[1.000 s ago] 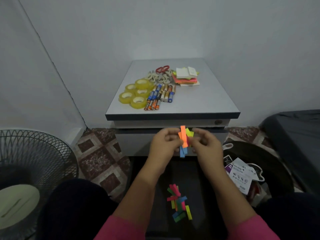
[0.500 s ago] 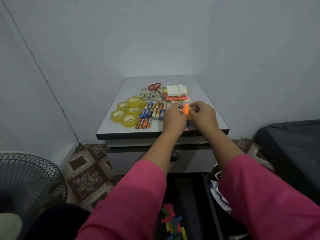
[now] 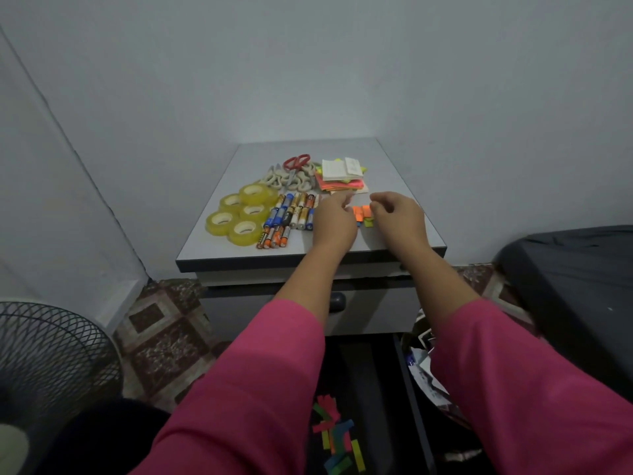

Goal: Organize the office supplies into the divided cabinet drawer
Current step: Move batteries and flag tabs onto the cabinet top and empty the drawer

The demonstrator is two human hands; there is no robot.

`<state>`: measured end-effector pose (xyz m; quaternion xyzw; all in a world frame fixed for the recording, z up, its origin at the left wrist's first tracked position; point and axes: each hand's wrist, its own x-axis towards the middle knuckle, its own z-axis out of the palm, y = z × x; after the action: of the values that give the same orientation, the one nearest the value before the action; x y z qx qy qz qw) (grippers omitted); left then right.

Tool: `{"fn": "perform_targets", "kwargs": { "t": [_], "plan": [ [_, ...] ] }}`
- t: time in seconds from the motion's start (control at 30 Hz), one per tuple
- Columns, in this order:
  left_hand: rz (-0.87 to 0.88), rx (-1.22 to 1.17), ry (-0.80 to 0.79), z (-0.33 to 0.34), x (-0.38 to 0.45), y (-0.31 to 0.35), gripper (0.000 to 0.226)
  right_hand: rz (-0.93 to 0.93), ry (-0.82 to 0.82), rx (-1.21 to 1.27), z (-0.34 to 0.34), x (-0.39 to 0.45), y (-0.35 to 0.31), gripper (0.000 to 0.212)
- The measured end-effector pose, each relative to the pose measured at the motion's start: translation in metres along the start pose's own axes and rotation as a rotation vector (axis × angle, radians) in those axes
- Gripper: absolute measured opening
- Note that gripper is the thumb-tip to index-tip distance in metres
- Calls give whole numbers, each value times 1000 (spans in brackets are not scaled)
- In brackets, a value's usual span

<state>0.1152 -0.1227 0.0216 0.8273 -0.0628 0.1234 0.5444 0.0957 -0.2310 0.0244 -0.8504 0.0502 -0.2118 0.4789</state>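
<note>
On the counter [image 3: 404, 214], paper strips [image 3: 362, 214] lay between my hands, left hand [image 3: 334, 222] relaxed, right hand [image 3: 397, 219] loosely curled, gripping nothing.

1 head-worn camera — looking forward and down, close over the cabinet top [image 3: 404, 234].

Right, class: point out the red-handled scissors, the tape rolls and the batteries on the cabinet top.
Red-handled scissors [image 3: 296, 161], head view, on the red handles.
Tape rolls [image 3: 245, 230], head view, on the nearest roll's top.
Batteries [image 3: 289, 216], head view, on the middle of the row.
</note>
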Motion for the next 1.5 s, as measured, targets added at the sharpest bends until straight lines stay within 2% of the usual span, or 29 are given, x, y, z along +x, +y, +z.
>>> {"fn": "perform_targets", "kwargs": {
  "t": [0.17,0.37,0.5,0.57,0.6,0.7,0.77,0.9,1.0,1.07,1.2,1.27,1.4,1.5],
  "plan": [
    [85,-19,-3,-7,-15,2,37,-79,39,61,-4,-18,0,24],
    [194,-237,4,-20,-56,-3,27,-137,122,307,-3,-65,-2,19],
    [284,-167,68,-29,-110,-31,28,-188,119,300,13,-112,30,16],
    [252,-84,26,-32,-130,-61,30,-90,47,304,24,-135,49,16],
    [180,-52,-9,-32,-138,-77,32,-12,-8,286,29,-146,58,16],
    [-91,56,-142,-33,-160,-125,34,213,-261,128,48,-177,95,12],
    [-179,172,-247,-34,-174,-155,30,309,-438,-4,57,-195,118,14],
    [-287,355,-438,-31,-198,-195,27,356,-715,-366,64,-219,146,19],
    [-285,519,-565,-27,-209,-209,33,358,-852,-521,69,-229,161,30],
    [-261,592,-653,-24,-214,-219,44,368,-901,-583,74,-236,167,46],
    [-337,724,-867,-16,-223,-229,97,352,-949,-727,84,-246,175,82],
    [-303,791,-919,-13,-224,-231,109,324,-952,-766,89,-248,178,94],
    [-221,814,-967,-4,-222,-233,107,223,-966,-818,95,-249,181,99],
    [-182,838,-971,1,-223,-236,94,183,-960,-805,94,-246,184,82]
  ]
}}
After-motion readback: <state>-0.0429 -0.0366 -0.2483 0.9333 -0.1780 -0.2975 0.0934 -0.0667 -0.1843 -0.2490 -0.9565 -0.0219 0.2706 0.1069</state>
